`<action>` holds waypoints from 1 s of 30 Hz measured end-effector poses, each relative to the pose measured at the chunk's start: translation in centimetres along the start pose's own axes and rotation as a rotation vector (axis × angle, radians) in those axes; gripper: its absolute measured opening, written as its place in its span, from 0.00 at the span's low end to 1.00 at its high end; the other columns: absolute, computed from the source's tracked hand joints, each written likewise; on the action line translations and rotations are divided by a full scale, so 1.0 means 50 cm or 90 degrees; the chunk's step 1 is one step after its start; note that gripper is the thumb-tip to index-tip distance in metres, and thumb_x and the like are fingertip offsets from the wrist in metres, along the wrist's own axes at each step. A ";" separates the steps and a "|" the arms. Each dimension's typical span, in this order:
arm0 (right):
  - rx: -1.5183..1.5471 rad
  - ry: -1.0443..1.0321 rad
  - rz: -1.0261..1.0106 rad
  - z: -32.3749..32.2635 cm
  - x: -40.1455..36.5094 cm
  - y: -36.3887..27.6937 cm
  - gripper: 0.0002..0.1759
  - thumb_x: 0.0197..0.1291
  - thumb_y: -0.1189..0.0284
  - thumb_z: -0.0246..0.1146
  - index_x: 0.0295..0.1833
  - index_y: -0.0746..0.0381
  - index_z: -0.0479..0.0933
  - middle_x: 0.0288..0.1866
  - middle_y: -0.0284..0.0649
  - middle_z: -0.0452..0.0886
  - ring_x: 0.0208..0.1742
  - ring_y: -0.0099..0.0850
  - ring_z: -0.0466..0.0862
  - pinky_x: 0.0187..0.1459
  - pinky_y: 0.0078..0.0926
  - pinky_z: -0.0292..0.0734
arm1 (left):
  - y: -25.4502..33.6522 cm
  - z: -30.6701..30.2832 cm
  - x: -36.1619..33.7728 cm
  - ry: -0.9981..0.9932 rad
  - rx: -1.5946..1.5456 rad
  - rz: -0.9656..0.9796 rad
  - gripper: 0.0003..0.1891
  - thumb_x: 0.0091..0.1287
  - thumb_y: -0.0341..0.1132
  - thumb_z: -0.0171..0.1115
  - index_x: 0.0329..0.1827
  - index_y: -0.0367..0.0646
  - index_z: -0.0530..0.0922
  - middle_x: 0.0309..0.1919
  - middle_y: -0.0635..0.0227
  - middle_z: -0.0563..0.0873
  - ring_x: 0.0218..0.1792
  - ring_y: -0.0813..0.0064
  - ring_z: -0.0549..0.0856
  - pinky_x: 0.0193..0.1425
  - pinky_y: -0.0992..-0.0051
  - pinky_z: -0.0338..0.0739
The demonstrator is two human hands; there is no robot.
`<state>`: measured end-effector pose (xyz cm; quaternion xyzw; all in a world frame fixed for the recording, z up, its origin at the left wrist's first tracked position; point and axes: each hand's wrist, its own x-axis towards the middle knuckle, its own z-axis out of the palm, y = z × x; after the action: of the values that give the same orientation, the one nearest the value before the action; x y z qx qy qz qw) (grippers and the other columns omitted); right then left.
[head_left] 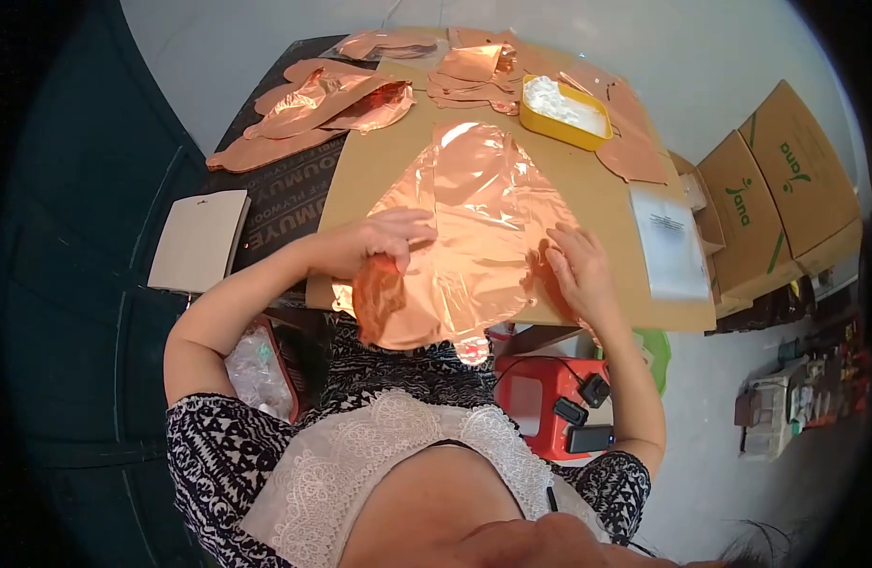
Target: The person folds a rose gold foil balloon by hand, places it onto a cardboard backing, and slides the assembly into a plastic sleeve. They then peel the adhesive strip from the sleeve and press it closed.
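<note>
A shiny rose-gold foil balloon [479, 218], uninflated, lies flat before me on a cardboard sheet. Its lower left part is turned over, and a small tab hangs past the table's front edge. My left hand [391, 239] pinches this folded part between thumb and curled fingers. On the balloon's right edge rests my right hand [580, 273], its fingers loosely bent and thumb apart, touching the foil without a visible grip.
More flat foil balloons [308, 104] lie at the back left, with others [474, 71] at the back. A yellow tub [564, 128] of white powder stands back right. Clear plastic bags [671, 237] lie at the right edge. Cardboard boxes [772, 199] stand right, a red stool [540, 398] below.
</note>
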<state>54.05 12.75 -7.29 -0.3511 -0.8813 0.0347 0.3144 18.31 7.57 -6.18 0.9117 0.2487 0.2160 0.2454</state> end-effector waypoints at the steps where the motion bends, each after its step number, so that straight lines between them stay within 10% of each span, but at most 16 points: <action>1: -0.021 -0.010 0.004 0.009 -0.002 0.010 0.17 0.62 0.70 0.60 0.53 0.67 0.76 0.54 0.50 0.79 0.56 0.48 0.76 0.55 0.43 0.72 | -0.002 -0.005 -0.005 0.012 -0.003 -0.019 0.09 0.55 0.24 0.68 0.33 0.42 0.75 0.66 0.59 0.73 0.74 0.52 0.60 0.74 0.59 0.57; 6: -0.069 -0.064 -0.004 0.029 -0.016 0.037 0.20 0.61 0.69 0.60 0.57 0.65 0.72 0.63 0.48 0.72 0.64 0.49 0.70 0.60 0.44 0.67 | 0.049 -0.086 -0.027 -0.161 0.036 -0.379 0.30 0.51 0.32 0.72 0.58 0.43 0.71 0.70 0.54 0.63 0.74 0.52 0.57 0.75 0.60 0.55; 13: -0.096 -0.057 -0.020 0.028 -0.016 0.022 0.21 0.59 0.69 0.61 0.58 0.63 0.72 0.62 0.47 0.72 0.65 0.48 0.69 0.62 0.43 0.67 | 0.223 -0.067 -0.035 -0.037 0.374 -0.319 0.50 0.45 0.43 0.78 0.70 0.32 0.59 0.68 0.45 0.63 0.73 0.48 0.58 0.76 0.52 0.51; 21: -0.105 -0.095 0.008 0.029 -0.023 0.026 0.23 0.63 0.67 0.58 0.62 0.63 0.70 0.66 0.48 0.70 0.69 0.49 0.66 0.65 0.44 0.64 | 0.193 0.185 0.040 0.041 0.377 -0.192 0.43 0.47 0.39 0.72 0.64 0.23 0.63 0.66 0.36 0.64 0.70 0.39 0.62 0.73 0.48 0.55; 30: -0.141 -0.082 -0.028 0.035 -0.018 0.033 0.24 0.60 0.65 0.61 0.60 0.63 0.70 0.63 0.48 0.71 0.67 0.46 0.68 0.63 0.42 0.65 | 0.161 0.200 0.028 0.098 0.401 -0.166 0.29 0.54 0.27 0.57 0.61 0.25 0.68 0.63 0.38 0.69 0.67 0.42 0.67 0.71 0.49 0.59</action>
<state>54.52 13.70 -9.61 -0.3614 -0.9055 -0.0474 0.2173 27.36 -1.10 -9.18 0.8845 0.4350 0.1636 -0.0419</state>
